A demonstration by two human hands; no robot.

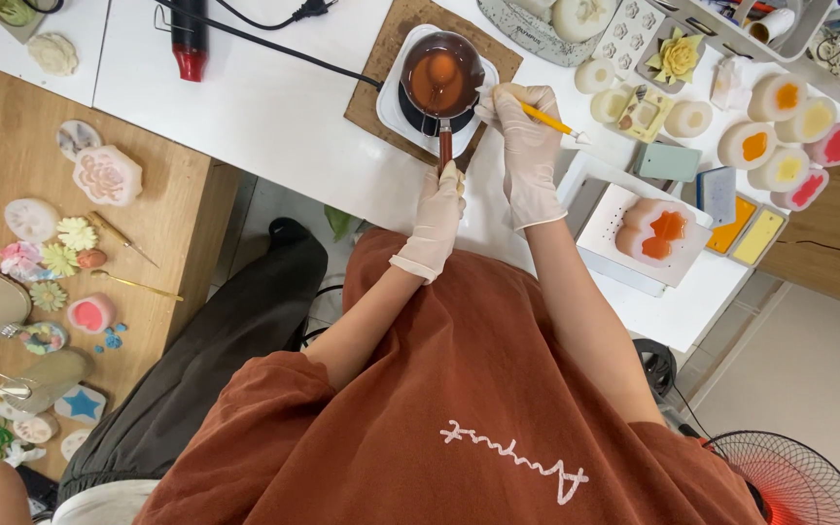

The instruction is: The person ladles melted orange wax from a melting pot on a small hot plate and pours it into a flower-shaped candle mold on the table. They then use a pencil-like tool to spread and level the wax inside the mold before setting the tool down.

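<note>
Gloved left hand point(437, 216) on pot handle point(445, 146)

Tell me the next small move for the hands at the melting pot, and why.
Probably dip the yellow-handled tool into the pot and stir: the right hand holds it just beside the rim, the left hand steadies the handle, and orange liquid fills the pot.
</note>
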